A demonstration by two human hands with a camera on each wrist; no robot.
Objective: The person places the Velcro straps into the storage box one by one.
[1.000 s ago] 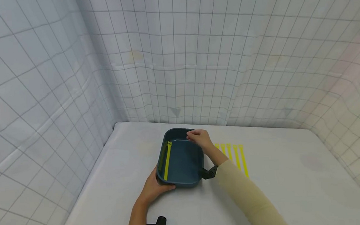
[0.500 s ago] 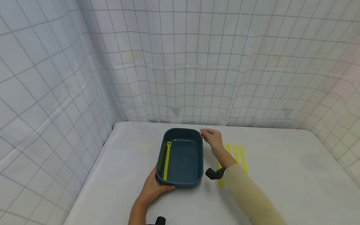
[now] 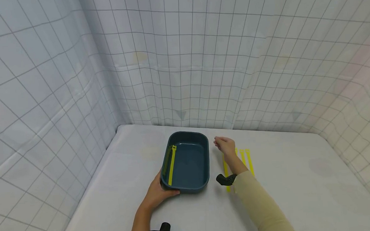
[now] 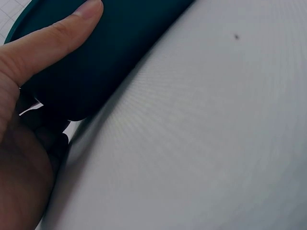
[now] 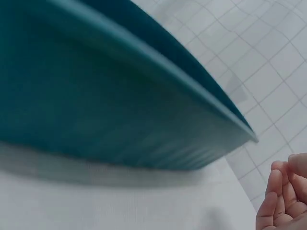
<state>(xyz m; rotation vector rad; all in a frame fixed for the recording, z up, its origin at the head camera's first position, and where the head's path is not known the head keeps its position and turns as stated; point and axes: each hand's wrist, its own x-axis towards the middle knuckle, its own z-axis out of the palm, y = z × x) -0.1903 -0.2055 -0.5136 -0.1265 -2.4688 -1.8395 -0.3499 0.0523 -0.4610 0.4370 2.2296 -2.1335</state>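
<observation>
Tray (image 3: 191, 167), head view: dark blue, on the white table (image 3: 293, 179) in front of me, its long sides running away from me.
Strap (image 3: 172, 166): yellow, lying inside the tray along its left wall.
Left hand (image 3: 156, 192): at the tray's near left corner, thumb along the near wall, my other fingers mostly out of sight.
Right hand (image 3: 226, 146): just beside the tray's far half, apart from the rim, fingers curled in and gathered toward the thumb.
Straps (image 3: 250, 161): several, yellow, side by side on the table to the right, partly covered by my right forearm (image 3: 237, 165).
Curtain (image 3: 182, 60): white with a dark grid, behind the table.
Grip, left wrist view: my thumb presses the tray's outer wall; my other fingers bend round the corner in shadow.
Fingers, right wrist view: bent, pressed together, tips close to my thumb; whether the thumb touches them I cannot tell.
Wall, same view: the tray's outer side, blurred, well up and left of my fingertips.
</observation>
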